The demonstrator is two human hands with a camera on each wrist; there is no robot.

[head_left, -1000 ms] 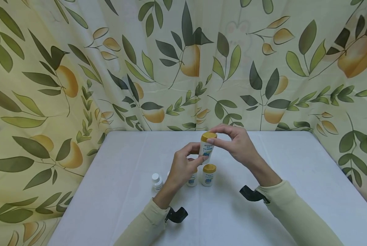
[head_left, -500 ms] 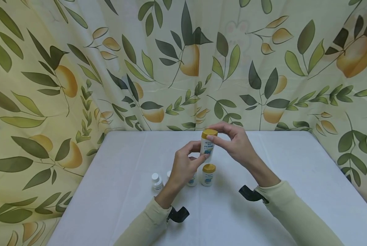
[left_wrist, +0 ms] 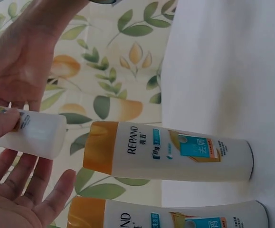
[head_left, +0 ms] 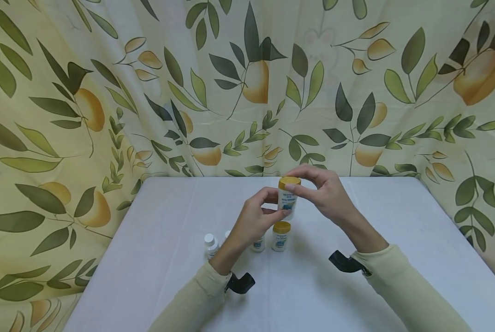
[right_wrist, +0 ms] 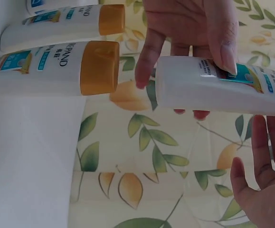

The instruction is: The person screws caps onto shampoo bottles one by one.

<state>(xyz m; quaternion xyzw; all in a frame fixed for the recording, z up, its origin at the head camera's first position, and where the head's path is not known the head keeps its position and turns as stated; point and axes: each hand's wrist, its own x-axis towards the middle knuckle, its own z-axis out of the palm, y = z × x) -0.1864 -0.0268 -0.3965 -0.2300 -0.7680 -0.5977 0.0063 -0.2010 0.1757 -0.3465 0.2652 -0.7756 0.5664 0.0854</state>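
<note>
Both hands hold a white shampoo bottle with a gold cap (head_left: pixel 287 200) above the table, roughly upright. The left hand (head_left: pixel 255 219) grips its lower part, with the thumb across the label side. The right hand (head_left: pixel 328 193) pinches the cap end between thumb and fingers. In the left wrist view the bottle's white base (left_wrist: pixel 44 135) shows, and its cap is out of frame. Just nearer the person stand two matching gold-capped bottles, one (head_left: pixel 280 239) in full view and one (head_left: pixel 258 243) partly behind the left hand. Their labels read REPAND in the wrist views.
A white-capped bottle (head_left: pixel 211 244) stands left of the left forearm, and another white cap (head_left: pixel 228 234) peeks out beside it, mostly hidden. The white-covered table (head_left: pixel 168 221) ends against a leaf-and-fruit patterned curtain (head_left: pixel 247 92). Black wrist cameras sit on both sleeves.
The hands and the held shampoo bottle have shifted slightly to the right, after a small rise earlier. Both hands keep their hold. The standing bottles have not moved.
</note>
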